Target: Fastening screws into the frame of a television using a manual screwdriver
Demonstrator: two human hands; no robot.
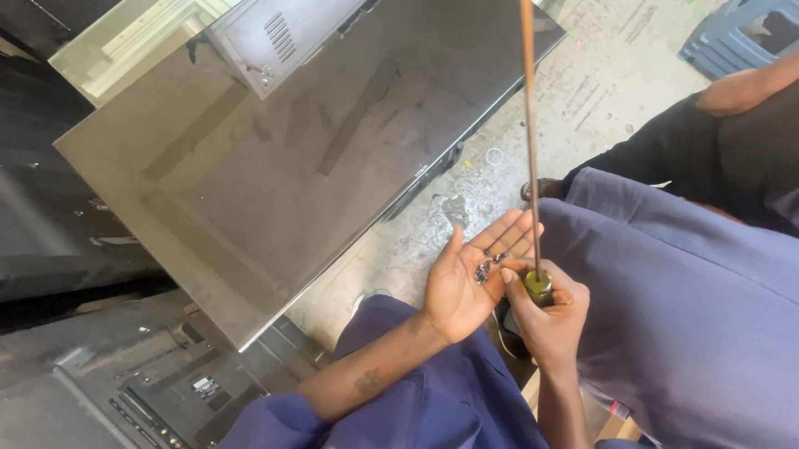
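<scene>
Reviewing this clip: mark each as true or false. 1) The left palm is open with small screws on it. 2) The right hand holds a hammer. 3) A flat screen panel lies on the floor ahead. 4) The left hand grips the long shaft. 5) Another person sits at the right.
1) True: the left hand lies palm up with small screws on it.
2) False: the right hand holds a long screwdriver by its handle.
3) True: a flat screen panel lies there.
4) False: the left hand is open, beside the shaft.
5) True: another person sits there.
</scene>
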